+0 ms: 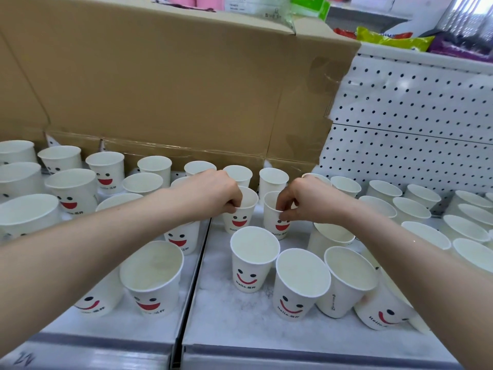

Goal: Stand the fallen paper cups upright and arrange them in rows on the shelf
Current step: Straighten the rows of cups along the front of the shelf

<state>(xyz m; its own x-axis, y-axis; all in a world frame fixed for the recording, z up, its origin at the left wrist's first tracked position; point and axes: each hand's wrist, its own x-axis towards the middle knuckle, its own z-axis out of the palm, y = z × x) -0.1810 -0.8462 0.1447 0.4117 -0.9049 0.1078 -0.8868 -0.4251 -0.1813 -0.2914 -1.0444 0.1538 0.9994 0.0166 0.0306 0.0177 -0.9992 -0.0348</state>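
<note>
White paper cups with red smiling faces stand upright in rough rows on the white shelf (229, 319). My left hand (213, 193) pinches the near rim of one upright cup (241, 218) in the middle row. My right hand (301, 200) pinches the rim of the cup beside it (274, 222). Both cups stand on the shelf, a small gap between them. In front of them stand three more cups, one (253, 259) nearest my hands, one (301, 284) closer to me and one (346, 281) to its right. My forearms hide parts of several cups.
A large brown cardboard box (173, 84) stands behind the back row. White pegboard (416, 124) forms the back wall at right. A seam (192, 284) runs between two shelf panels. Several cups crowd the far left and far right; packaged goods lie on the upper shelf.
</note>
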